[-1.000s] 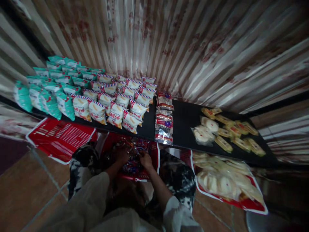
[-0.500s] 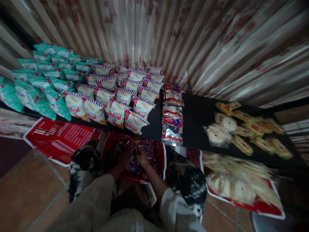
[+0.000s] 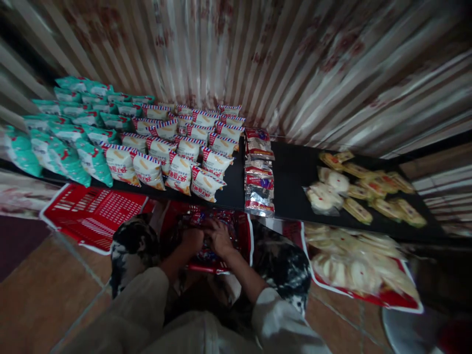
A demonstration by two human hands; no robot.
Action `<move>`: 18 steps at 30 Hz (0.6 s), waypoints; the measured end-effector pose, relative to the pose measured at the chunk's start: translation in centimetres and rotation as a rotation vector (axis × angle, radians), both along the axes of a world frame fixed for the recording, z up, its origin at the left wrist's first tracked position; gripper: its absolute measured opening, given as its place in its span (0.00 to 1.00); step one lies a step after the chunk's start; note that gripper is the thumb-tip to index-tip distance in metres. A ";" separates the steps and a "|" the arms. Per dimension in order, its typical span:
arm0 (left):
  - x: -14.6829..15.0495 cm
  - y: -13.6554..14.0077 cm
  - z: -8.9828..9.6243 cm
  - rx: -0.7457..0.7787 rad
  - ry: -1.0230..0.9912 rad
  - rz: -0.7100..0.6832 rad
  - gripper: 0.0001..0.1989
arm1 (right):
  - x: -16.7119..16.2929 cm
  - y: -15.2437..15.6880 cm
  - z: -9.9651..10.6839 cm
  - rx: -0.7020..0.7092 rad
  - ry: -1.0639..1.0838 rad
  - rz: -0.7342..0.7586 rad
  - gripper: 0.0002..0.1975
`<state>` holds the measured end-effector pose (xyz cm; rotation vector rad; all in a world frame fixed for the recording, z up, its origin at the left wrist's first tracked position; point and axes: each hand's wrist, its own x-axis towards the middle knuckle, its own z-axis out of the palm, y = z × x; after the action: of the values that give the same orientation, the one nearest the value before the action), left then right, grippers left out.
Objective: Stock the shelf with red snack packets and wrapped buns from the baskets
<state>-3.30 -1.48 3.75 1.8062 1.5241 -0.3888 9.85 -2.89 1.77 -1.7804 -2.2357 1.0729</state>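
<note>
Shiny dark packets [image 3: 207,254], with glints of red and blue, lie heaped in the middle red basket [image 3: 251,241], right under both hands. The fingers of the right hand [image 3: 221,240] are stretched forward and a little apart over the heap, their tips near the left hand; whether they grip a packet cannot be told in the dim light. The left hand [image 3: 193,241] is curled with its knuckles up, its fingers folded in a narrow bend, and I cannot tell whether anything is held inside. The two hands are close together above the basket.

Around them, the basket sits between two knees in black-and-white patterned trousers [image 3: 285,260], and both forearms come out of pale sleeves [image 3: 145,292]. Just beyond the basket runs a long black desk [image 3: 289,169]. Nearest on it, slightly to the right, silver and red sachets [image 3: 260,172] form one column from front to back. To the left stand rows of white snack bags [image 3: 180,173] with striped top edges, and past those, teal bags [image 3: 79,160].

Farther right on the desk are pale round pieces in clear wrapping [image 3: 325,196], beside scattered yellow packs [image 3: 357,210]. Below that end, another red basket [image 3: 396,299] holds bagged pale rounds [image 3: 348,275]. A third red basket [image 3: 92,212] is at the left, over a tiled floor [image 3: 31,290]. Behind everything hangs a pleated, flowered curtain [image 3: 217,54].
</note>
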 end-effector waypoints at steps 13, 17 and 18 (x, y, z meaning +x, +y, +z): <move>-3.1 2.6 10.7 0.042 -0.682 -0.016 0.15 | 3.8 -3.2 7.5 0.031 0.373 -0.091 0.11; -3.4 2.4 12.6 -0.169 -0.981 0.208 0.23 | 5.1 -3.9 9.4 0.036 0.626 -0.252 0.15; -3.3 2.2 12.9 -0.197 -1.008 0.247 0.23 | 5.4 -4.0 9.8 0.039 0.664 -0.294 0.15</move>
<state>-6.63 0.74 16.61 1.2892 0.9071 0.4356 15.26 -6.90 11.55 -1.3920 -1.5409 1.2926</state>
